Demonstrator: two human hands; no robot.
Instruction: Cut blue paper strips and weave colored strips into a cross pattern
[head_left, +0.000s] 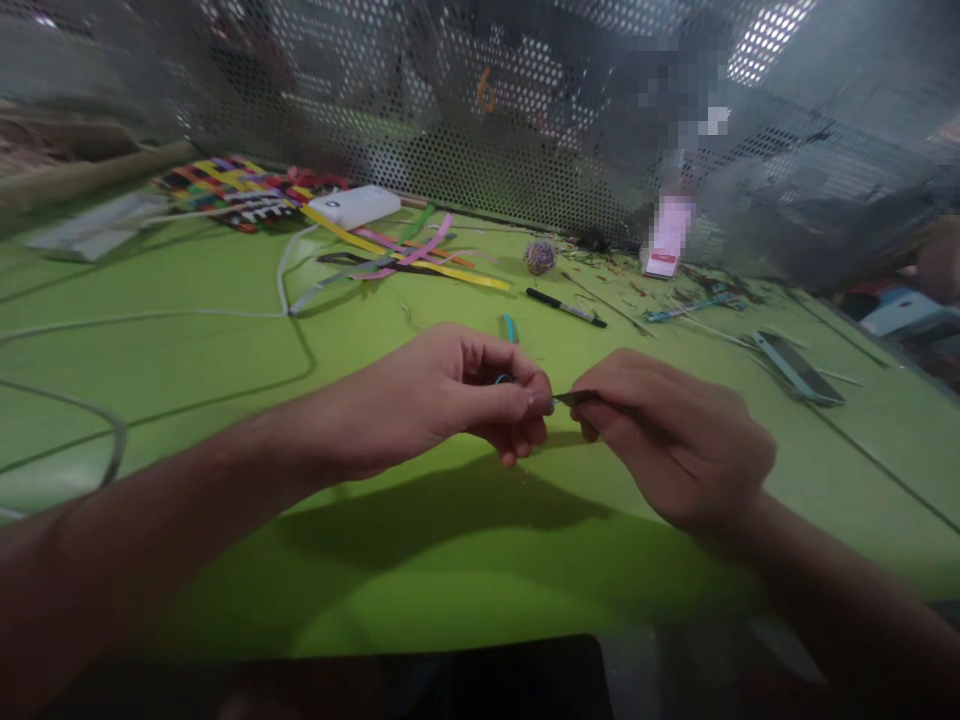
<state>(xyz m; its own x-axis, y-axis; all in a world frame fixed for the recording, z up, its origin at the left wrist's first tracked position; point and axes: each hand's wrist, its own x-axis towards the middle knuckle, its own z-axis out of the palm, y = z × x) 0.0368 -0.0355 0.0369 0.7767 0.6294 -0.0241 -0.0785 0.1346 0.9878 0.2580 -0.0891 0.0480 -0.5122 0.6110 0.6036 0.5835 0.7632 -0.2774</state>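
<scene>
My left hand (457, 395) is closed, thumb against forefinger, pinching a thin blue strip (503, 379) that curls inside the fingers. Just to its right, my right hand (675, 430) is wrapped round a small dark pointed blade (576, 397). The blade's tip meets or nearly meets the strip at the left fingertips; whether they touch I cannot tell. Behind the left hand a short turquoise strip end (511, 327) shows above the table, and its link to the held strip is hidden.
On the green table (187, 350) lie a black pen (566, 307), a small woven ball (540, 257), coloured flat strips (420, 262) and a phone (799, 367). A white power bank (356, 207), a woven piece (232, 185) and cables stand left. A perforated metal panel (450, 130) closes the back.
</scene>
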